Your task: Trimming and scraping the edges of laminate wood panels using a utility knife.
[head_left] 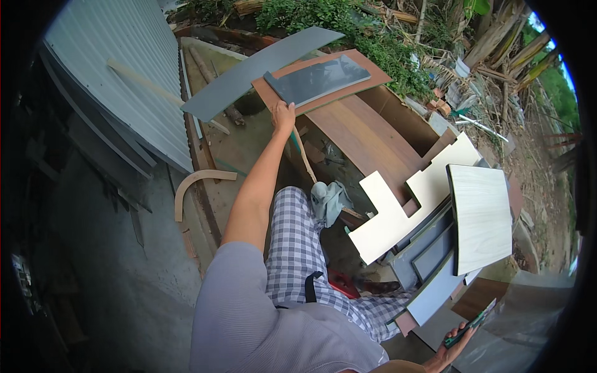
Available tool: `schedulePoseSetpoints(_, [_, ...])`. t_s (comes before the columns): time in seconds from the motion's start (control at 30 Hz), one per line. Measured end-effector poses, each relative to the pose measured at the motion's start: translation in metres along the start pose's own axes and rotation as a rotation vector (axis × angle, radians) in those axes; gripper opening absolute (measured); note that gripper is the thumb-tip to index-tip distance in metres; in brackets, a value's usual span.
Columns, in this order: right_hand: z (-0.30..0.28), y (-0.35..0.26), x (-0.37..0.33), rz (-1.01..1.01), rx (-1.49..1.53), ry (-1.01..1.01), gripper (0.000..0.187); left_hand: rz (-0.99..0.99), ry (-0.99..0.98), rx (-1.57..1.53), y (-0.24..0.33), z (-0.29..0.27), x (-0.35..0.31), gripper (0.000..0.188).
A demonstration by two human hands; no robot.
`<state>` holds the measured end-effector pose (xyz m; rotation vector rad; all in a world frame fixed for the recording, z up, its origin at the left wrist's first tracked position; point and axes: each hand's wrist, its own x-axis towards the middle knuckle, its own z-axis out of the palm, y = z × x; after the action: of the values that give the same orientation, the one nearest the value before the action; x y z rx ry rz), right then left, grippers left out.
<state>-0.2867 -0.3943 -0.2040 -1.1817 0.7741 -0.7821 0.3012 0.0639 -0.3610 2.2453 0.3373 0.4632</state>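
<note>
My left hand (284, 117), arm stretched forward, is closed on the near edge of a glossy dark grey board (323, 81). This board has a notched outline and lies on a larger brown board (367, 65). Whether the fingers also grip the brown board, I cannot tell. Low at the right, my right hand (449, 349) is wrapped round a green-and-black handled utility knife (467, 329), its pale blade pointing up and away. A long grey board (261, 68) lies just left of the brown one.
Cream cut board (388, 230), a pale wood-grain panel (482, 217) and several grey offcuts (432, 252) pile up at the right. A brown wood-grain panel (367, 137) leans in the middle. Corrugated metal sheet (124, 68) stands left. A grey cloth (329, 202) hangs by my knee.
</note>
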Motion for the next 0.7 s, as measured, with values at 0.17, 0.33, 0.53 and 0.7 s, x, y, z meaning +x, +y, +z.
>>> schedulePoseSetpoints(0.17, [0.063,-0.027,-0.022,0.010,-0.183,0.158,0.043,-0.059,-0.039,0.109,-0.002,0.022,0.038,0.043])
schedulePoseSetpoints(0.33, [0.074,-0.024,-0.020,0.015,-0.265,0.145,0.078,-0.133,0.023,0.127,-0.026,0.013,0.098,0.047])
schedulePoseSetpoints(0.53, [0.087,-0.019,-0.010,-0.009,-0.331,0.343,0.072,-0.362,0.055,0.284,-0.030,0.040,0.150,0.055])
schedulePoseSetpoints(0.7, [0.025,-0.016,-0.024,-0.036,-0.368,0.529,0.067,-0.507,0.051,0.363,-0.010,0.050,0.172,0.073])
